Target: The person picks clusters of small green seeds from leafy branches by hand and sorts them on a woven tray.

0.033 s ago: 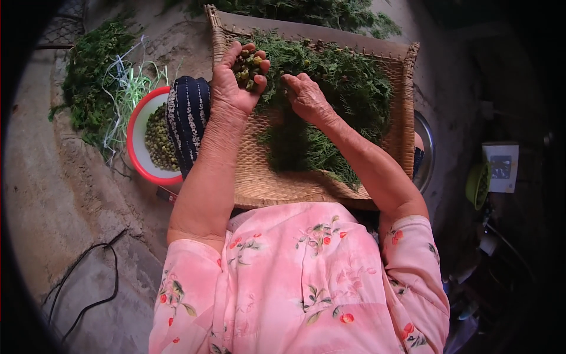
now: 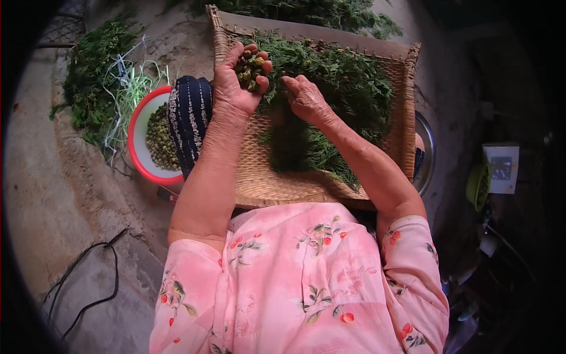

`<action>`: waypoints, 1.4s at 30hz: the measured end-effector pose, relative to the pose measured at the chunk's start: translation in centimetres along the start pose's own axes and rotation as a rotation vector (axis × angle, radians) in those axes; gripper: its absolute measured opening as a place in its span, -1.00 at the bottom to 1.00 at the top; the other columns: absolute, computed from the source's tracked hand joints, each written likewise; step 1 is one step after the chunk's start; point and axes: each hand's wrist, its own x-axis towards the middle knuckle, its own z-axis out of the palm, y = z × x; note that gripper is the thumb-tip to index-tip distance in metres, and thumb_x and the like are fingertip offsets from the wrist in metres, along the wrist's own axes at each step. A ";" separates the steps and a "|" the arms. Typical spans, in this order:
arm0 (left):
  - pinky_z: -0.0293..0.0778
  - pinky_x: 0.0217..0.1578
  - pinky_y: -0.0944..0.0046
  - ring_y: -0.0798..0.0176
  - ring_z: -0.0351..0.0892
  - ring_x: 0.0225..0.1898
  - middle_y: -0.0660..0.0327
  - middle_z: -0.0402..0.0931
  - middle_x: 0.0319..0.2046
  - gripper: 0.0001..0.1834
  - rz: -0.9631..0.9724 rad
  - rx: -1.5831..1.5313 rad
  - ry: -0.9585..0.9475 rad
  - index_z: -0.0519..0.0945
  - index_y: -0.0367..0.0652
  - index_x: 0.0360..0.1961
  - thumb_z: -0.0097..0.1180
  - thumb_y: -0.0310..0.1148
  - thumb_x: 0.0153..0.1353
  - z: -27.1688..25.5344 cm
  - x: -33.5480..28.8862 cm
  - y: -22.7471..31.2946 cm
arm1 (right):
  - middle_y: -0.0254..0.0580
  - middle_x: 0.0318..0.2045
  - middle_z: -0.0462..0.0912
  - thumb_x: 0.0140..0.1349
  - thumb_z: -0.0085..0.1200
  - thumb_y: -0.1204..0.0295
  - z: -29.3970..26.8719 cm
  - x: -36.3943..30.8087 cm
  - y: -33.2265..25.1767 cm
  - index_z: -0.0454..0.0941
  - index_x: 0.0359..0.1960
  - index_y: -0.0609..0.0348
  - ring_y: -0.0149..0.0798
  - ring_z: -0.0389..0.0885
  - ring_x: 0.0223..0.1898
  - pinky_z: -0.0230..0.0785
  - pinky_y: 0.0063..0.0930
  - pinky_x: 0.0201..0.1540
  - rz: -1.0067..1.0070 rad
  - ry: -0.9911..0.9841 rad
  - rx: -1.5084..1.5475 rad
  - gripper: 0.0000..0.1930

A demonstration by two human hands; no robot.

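My left hand (image 2: pixel 236 91) is cupped palm up around a heap of small green and brown seed cones (image 2: pixel 249 69). It hovers over the left part of a woven tray (image 2: pixel 268 186) that lies across my lap. Feathery evergreen sprigs (image 2: pixel 354 79) cover much of the tray. Just right of my left hand, above the sprigs, my right hand (image 2: pixel 308 103) has thumb and fingertips pressed together. Whatever is between those fingertips is too small to make out. A red-rimmed white bowl (image 2: pixel 133 144) left of the tray contains many similar cones (image 2: pixel 158 138).
Cut greenery (image 2: pixel 100 56) and pale plastic strands (image 2: pixel 127 88) lie on the floor at the left. More branches (image 2: pixel 330 12) are beyond the tray. A metal basin (image 2: pixel 429 153) shows at its right, with a green bowl (image 2: pixel 477 187) farther out. A black cable (image 2: pixel 115 271) lies lower left.
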 end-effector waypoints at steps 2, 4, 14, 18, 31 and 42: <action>0.39 -0.64 0.39 0.21 0.52 -0.39 0.18 0.51 -0.34 -0.74 -0.010 0.003 0.006 0.52 -0.14 -0.29 0.04 -0.16 0.18 0.1 -0.1 -0.3 | 0.11 -0.31 0.46 0.04 -0.07 0.54 -0.3 -0.3 0.1 0.51 -0.33 0.16 0.15 0.45 -0.21 0.34 -0.16 -0.17 -0.113 -0.040 0.122 -0.85; 0.39 -0.64 0.39 0.21 0.52 -0.39 0.18 0.51 -0.34 -0.74 -0.014 0.015 0.086 0.52 -0.13 -0.29 0.05 -0.16 0.18 0.4 -0.3 -0.3 | 0.09 -0.35 0.49 0.04 -0.04 0.52 -0.9 -0.5 -0.3 0.53 -0.37 0.18 0.13 0.47 -0.24 0.36 -0.17 -0.19 -0.101 -0.036 0.113 -0.87; 0.38 -0.65 0.38 0.22 0.52 -0.41 0.19 0.51 -0.36 -0.74 0.000 0.003 0.025 0.52 -0.14 -0.29 0.02 -0.16 0.20 0.3 0.2 0.2 | -0.21 -0.48 0.51 -0.04 0.15 0.56 -1.6 -1.0 -0.1 0.55 -0.40 0.15 -0.26 0.55 -0.39 0.40 -0.46 -0.31 -0.147 0.026 0.185 -0.87; 0.38 -0.64 0.38 0.22 0.52 -0.41 0.18 0.52 -0.36 -0.74 -0.003 0.000 0.013 0.52 -0.14 -0.29 0.02 -0.17 0.20 0.1 0.2 0.2 | -0.01 -0.41 0.49 -0.11 0.14 0.52 0.1 -1.9 -0.1 0.49 -0.37 0.20 0.05 0.49 -0.24 0.37 -0.20 -0.22 -0.226 -0.122 0.068 -0.79; 0.37 -0.66 0.40 0.22 0.53 -0.42 0.18 0.51 -0.38 -0.75 0.033 0.047 0.046 0.52 -0.15 -0.30 0.02 -0.18 0.19 0.6 0.0 0.1 | -0.40 -0.49 0.49 0.05 0.07 0.49 -3.4 -1.1 2.3 0.43 -0.31 0.17 -0.49 0.45 -0.52 0.34 -0.59 -0.49 0.321 -0.318 0.788 -0.84; 0.37 -0.67 0.40 0.23 0.52 -0.44 0.19 0.51 -0.39 -0.76 0.035 0.047 0.082 0.51 -0.14 -0.30 0.05 -0.18 0.18 0.7 0.0 0.1 | -0.23 -0.46 0.49 0.08 0.02 0.48 -3.6 -1.2 1.9 0.44 -0.16 0.31 -0.38 0.47 -0.52 0.31 -0.57 -0.56 0.441 -0.184 1.312 -0.73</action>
